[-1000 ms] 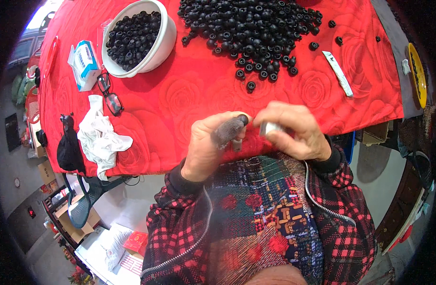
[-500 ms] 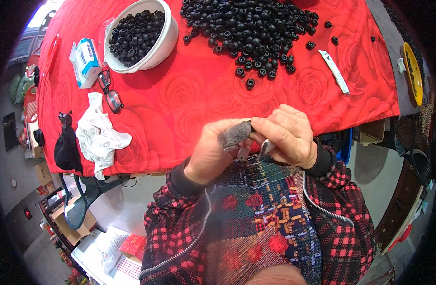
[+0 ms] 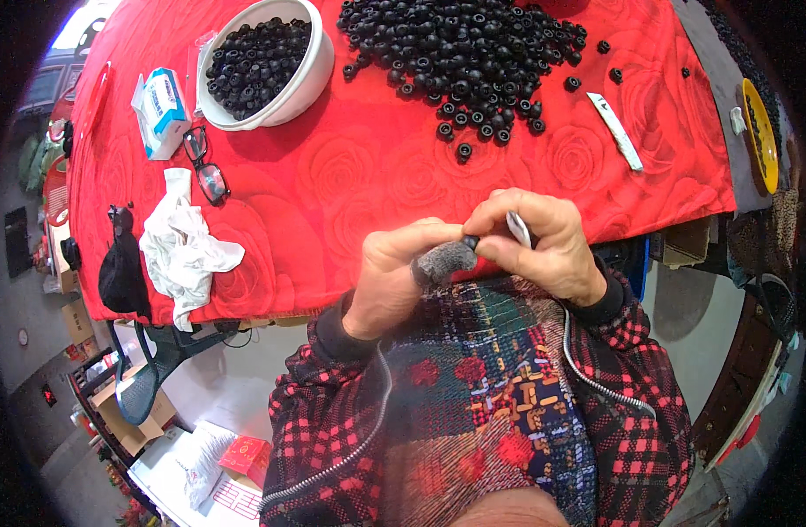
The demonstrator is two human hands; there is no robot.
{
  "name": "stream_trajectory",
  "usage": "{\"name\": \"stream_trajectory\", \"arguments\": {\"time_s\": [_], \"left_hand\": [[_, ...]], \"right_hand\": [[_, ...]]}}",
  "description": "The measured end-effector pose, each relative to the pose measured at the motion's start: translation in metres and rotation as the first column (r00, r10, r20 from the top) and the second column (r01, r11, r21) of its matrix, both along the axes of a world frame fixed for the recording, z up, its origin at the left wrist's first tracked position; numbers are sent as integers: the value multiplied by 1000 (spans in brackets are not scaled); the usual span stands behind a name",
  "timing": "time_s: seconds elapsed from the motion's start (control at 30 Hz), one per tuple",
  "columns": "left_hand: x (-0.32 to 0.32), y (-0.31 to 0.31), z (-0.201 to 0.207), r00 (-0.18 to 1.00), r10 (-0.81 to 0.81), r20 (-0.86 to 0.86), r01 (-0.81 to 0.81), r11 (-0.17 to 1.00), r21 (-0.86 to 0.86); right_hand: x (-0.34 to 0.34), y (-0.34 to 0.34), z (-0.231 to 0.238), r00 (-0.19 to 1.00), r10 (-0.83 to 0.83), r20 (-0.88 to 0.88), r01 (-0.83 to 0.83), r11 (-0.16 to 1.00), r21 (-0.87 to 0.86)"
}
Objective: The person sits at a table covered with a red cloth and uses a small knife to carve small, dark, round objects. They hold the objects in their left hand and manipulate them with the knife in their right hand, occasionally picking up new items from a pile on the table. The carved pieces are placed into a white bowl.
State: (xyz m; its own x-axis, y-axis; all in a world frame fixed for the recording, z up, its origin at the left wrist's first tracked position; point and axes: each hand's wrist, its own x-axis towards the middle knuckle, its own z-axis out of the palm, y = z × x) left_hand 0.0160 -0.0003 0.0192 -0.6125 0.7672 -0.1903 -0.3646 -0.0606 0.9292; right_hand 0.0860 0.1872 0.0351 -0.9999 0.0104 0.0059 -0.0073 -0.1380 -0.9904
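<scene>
I see red tablecloth [image 3: 333, 189] | heap of black knobs [image 3: 464, 66] toward its far side | right hand [image 3: 550, 250] pinching one small knob [image 3: 471, 240] | left hand [image 3: 390, 265] pinching it too, grey finger sleeve [image 3: 448, 261] beneath | pale slim tool [image 3: 519, 230] in right hand | small knob near table's edge; steady left grip should help

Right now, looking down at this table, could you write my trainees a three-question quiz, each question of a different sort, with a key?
1. True or false: the white bowl stands left of the pile of pieces.

2. Where do the glasses lie?
A) inside the bowl
B) beside the white cloth
C) on top of the pile

3. What colour is the small piece where the left hand and right hand meet?

Key: 1. True. 2. B. 3. Black.
</scene>
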Motion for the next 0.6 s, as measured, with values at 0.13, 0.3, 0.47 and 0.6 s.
{"name": "stream_trajectory", "arguments": {"time_s": [0.13, 0.3, 0.47, 0.6], "left_hand": [[1, 3, 0, 999, 34, -15, -35, 999, -9], [0, 7, 4, 993, 103, 62, -101, 994, -35], [-7, 9, -5, 626, 176, -760, -233, 972, 33], [-8, 10, -4, 502, 158, -850, -257, 966, 28]], "right_hand": [[-3, 0, 0, 987, 1, 160, 35, 975, -220], [1, -1, 0, 978, -150, 143, 144, 988, 46], [2, -9, -3, 970, -108, 220, 110, 994, 1], [-1, -17, -5, 975, -178, 134, 167, 982, 90]]}}
